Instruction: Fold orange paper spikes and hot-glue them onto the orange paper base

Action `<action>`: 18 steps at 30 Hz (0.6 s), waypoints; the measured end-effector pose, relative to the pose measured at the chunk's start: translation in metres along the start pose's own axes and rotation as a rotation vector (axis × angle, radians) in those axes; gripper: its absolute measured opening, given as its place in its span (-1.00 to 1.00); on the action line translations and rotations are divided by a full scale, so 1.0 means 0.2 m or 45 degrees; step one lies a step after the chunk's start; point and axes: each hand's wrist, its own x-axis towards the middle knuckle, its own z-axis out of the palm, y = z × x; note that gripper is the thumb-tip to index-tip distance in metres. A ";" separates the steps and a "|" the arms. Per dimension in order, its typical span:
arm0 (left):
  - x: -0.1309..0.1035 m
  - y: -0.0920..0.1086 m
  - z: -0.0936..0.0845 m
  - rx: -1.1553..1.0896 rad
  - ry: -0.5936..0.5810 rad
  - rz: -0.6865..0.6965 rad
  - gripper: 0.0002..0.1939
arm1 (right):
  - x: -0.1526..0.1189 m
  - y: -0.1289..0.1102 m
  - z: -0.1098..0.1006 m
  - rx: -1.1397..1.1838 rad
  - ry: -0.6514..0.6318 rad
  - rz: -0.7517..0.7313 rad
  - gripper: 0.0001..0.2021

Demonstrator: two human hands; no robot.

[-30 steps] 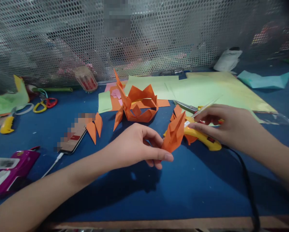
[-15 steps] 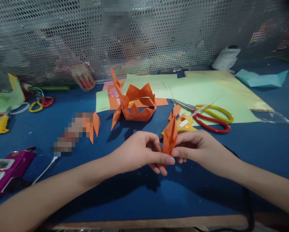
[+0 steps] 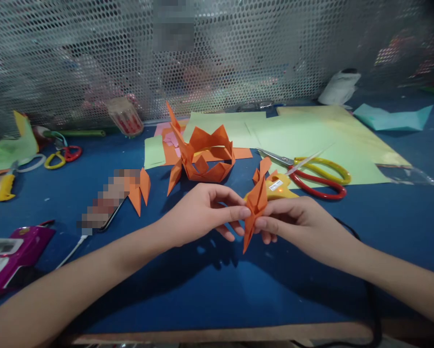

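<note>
Between both hands, above the blue tabletop, is a folded orange paper piece [image 3: 256, 203] with pointed ends, one aimed up and one down. My left hand [image 3: 205, 212] pinches its left side with thumb and fingers. My right hand [image 3: 292, 217] grips its right side between thumb and forefinger. Just behind stands an orange folded paper ring [image 3: 209, 169] with zigzag points and a tall spike at its left. A yellow glue gun [image 3: 280, 186] lies behind the held piece, partly hidden by it and my right hand.
Scissors [image 3: 311, 174] with red and yellow handles rest on green paper sheets [image 3: 318, 130] at the right. More orange folded points [image 3: 140, 193] lie beside a phone with a blurred screen. A purple device [image 3: 19, 256] sits at the left. A perforated metal panel [image 3: 217, 58] closes off the back.
My left hand has shifted up slightly, its thumb now higher on the orange piece. The piece's lower point, hidden before by my left fingers, now shows.
</note>
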 end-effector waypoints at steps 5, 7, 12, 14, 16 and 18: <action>-0.01 -0.02 0.04 0.016 0.040 0.002 -0.77 | -0.01 -0.01 0.01 -0.156 -0.008 -0.101 -0.79; -0.01 -0.03 0.06 0.017 0.053 0.015 -0.75 | -0.01 -0.01 0.01 -0.228 -0.001 -0.128 -0.74; -0.01 -0.04 0.07 -0.014 0.054 0.016 -0.70 | -0.01 0.01 0.01 -0.405 0.043 -0.182 -0.65; -0.01 -0.03 0.06 -0.030 0.037 -0.020 -0.71 | -0.01 0.02 0.01 -0.437 0.079 -0.199 -0.65; 0.00 -0.03 0.05 -0.051 0.012 -0.060 -0.70 | -0.02 0.02 0.00 -0.451 0.109 -0.222 -0.65; 0.00 -0.03 0.05 -0.070 -0.013 -0.087 -0.69 | -0.02 0.03 0.00 -0.462 0.123 -0.242 -0.66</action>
